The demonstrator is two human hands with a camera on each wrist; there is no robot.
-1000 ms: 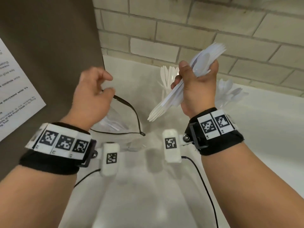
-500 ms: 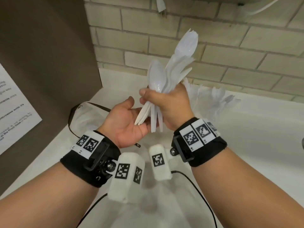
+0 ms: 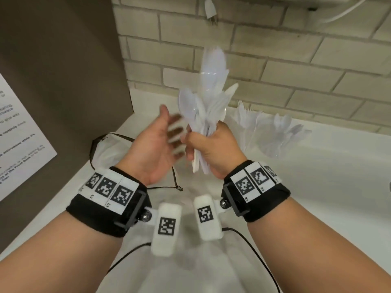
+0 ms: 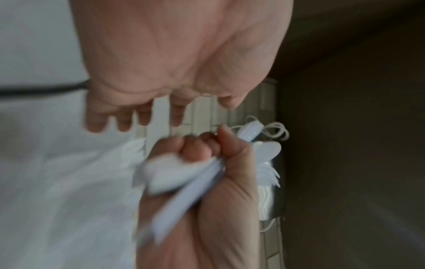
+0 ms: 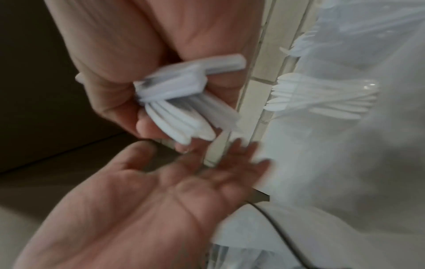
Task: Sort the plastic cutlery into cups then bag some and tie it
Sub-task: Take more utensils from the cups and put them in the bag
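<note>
cutlery bundle held upright, ready for bagging

cutlery (image 3: 208, 106) in white plastic, a mixed bunch with spoon bowls and fork tines showing, stands upright in the right hand (image 3: 211, 151), whose fingers are wrapped tight around the handles. the left hand (image 3: 155, 149) sits just beside it, palm up and fingers spread and blurred, holding nothing. behind the left hand a clear bag with a dark drawstring (image 3: 110, 149) lies on the white counter (image 3: 317, 187). more cutlery stands in clear cups (image 3: 273, 132) by the brick wall.

the handle ends fan out unevenly below the fist in the right wrist view, so the likely trouble is pieces sliding loose if the grip eases. the bag lies slack, so its mouth may fold shut when the bundle goes in, and fork tines could snag or pierce the thin film
</note>
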